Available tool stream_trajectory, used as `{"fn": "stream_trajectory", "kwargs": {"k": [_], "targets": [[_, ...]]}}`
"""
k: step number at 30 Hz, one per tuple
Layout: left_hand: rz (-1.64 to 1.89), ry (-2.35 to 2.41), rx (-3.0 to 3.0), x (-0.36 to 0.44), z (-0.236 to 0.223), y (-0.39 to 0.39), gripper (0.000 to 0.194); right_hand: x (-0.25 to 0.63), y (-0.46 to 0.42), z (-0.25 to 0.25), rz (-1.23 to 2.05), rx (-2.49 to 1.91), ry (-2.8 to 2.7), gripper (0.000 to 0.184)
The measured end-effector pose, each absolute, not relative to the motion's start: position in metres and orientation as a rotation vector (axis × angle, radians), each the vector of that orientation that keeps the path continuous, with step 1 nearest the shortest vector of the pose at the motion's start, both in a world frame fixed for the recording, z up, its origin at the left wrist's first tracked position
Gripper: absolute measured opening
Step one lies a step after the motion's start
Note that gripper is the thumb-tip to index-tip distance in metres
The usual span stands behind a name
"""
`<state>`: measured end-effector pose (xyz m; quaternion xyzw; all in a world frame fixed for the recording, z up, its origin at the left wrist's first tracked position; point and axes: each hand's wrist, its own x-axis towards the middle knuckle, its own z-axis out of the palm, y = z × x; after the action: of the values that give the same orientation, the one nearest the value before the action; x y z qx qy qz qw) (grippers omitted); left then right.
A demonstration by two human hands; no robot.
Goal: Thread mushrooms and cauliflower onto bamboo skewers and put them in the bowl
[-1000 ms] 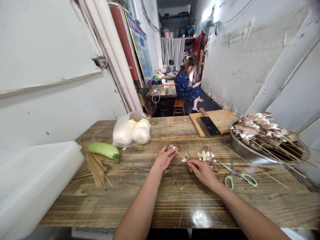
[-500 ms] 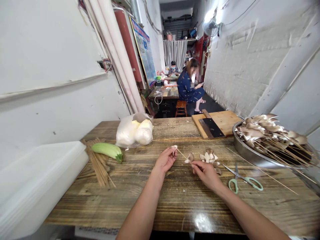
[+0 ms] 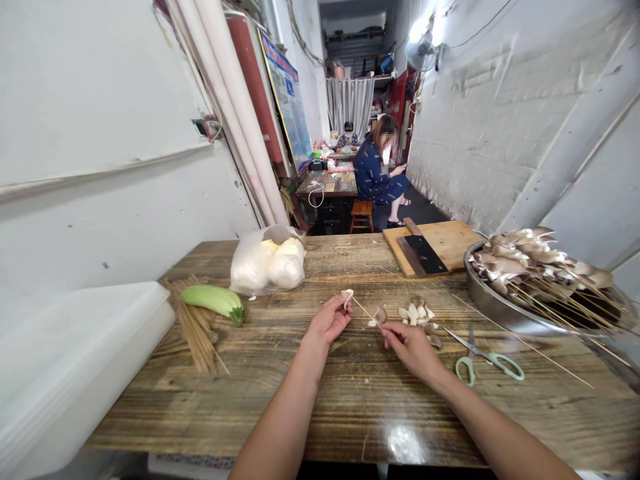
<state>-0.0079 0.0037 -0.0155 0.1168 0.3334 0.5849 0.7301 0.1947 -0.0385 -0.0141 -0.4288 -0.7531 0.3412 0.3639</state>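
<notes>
My left hand (image 3: 329, 320) pinches a pale mushroom piece (image 3: 347, 295) at the tip of a thin bamboo skewer (image 3: 363, 309). My right hand (image 3: 410, 343) is closed on the skewer's near end. A second mushroom piece (image 3: 380, 315) sits on the skewer just beyond my right fingers. Both hands hover over the wooden table (image 3: 350, 393). A small heap of cut mushroom pieces (image 3: 419, 315) lies to the right of the skewer.
Green-handled scissors (image 3: 487, 360), a steel basin (image 3: 505, 308) piled with mushroom skewers (image 3: 530, 263), and a cutting board with cleaver (image 3: 425, 253) are on the right. On the left are a plastic bag (image 3: 267, 261), a green vegetable (image 3: 213, 300), bare skewers (image 3: 193, 327) and a white tub (image 3: 75, 360). Two people sit beyond.
My left fingers have shifted on the mushroom piece at the skewer tip, which now shows paler. My view tilted slightly; the hands stay in place.
</notes>
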Motion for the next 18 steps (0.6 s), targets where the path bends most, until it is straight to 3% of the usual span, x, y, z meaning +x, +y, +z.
{"fn": "stream_trajectory", "kwargs": {"k": [8,18], "targets": [[1.274,0.797,0.400,-0.005,-0.012,0.000,0.020,0.193,-0.041,-0.010,0.907,-1.102,-1.916,0.025],[1.205,0.797,0.483,0.012,-0.006,-0.011,0.018,0.190,-0.041,-0.010,0.896,-1.098,-1.864,0.025]]}}
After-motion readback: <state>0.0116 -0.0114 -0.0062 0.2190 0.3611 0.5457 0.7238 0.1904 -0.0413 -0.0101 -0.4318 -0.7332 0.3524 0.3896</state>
